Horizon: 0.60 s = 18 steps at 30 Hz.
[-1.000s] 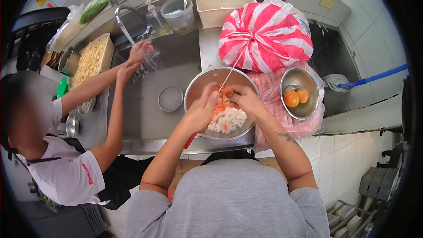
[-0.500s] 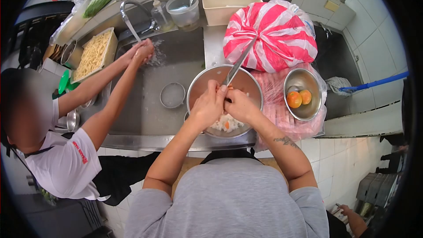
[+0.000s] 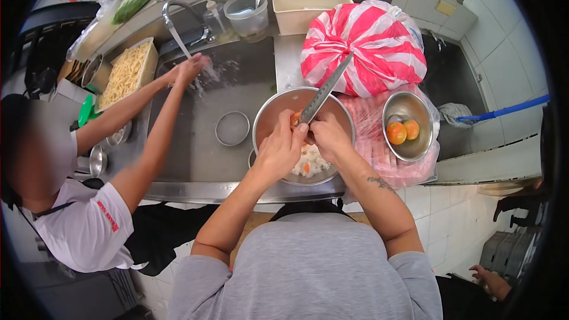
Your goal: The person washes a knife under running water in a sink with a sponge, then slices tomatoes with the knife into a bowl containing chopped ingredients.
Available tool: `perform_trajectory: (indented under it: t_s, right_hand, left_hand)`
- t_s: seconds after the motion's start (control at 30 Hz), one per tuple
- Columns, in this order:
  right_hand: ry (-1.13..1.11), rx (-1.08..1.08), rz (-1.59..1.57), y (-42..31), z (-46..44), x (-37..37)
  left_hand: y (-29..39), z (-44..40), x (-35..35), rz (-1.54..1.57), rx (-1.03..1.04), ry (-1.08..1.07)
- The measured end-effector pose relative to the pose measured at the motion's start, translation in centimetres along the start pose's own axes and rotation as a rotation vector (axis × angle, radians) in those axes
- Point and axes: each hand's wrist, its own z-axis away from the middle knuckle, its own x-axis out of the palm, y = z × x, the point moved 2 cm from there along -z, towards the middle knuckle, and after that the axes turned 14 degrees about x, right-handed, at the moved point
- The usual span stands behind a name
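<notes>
Both my hands are together over a large metal bowl (image 3: 261,106), which holds chopped white pieces (image 3: 309,163) and a few orange bits. My left hand (image 3: 280,149) is closed around an orange-red tomato piece (image 3: 295,118), mostly covered by the fingers. My right hand (image 3: 329,136) grips a knife (image 3: 327,89); its handle is hidden in the fist and its blade slants up and away, past my left thumb. To the right, a smaller metal bowl (image 3: 422,109) contains two tomatoes (image 3: 404,131).
A co-worker's hands (image 3: 192,68) are under the running faucet (image 3: 169,15) in the sink (image 3: 237,169) at left. A red-and-white striped bag (image 3: 367,41) sits beyond the bowls, above pink plastic-wrapped packs (image 3: 370,127). A noodle tray (image 3: 151,59) stands far left.
The knife blade has turned so its flat side shows more, and its tip has shifted slightly right. My hands stay over the bowl. The co-worker's hands have moved under the water.
</notes>
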Motion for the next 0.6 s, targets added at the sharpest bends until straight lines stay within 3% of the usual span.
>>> perform_trajectory:
  t_s: [0.17, 0.3, 0.4, 0.5, 0.6]
  right_hand:
    - [0.027, 0.023, 0.286, -1.5, 2.3, 1.4]
    - [-0.082, 0.016, 0.532, 1.3, 1.6, 1.3]
    - [0.048, -0.092, 0.296, 0.8, 0.0, -0.8]
    - [0.046, -0.053, 0.288, -0.7, -0.1, -1.4]
    - [0.016, -0.020, 0.228, -1.2, 0.2, -1.2]
  left_hand:
    - [-0.4, 0.0, 0.3, -0.037, 0.028, 0.062]
    - [-1.1, -0.9, -1.1, 0.129, -0.181, 0.006]
    - [-2.4, 0.1, -0.9, 0.244, -0.134, -0.066]
    - [-2.0, 1.1, -0.7, 0.292, -0.084, -0.087]
    - [-0.8, 1.3, -0.9, 0.092, 0.034, -0.088]
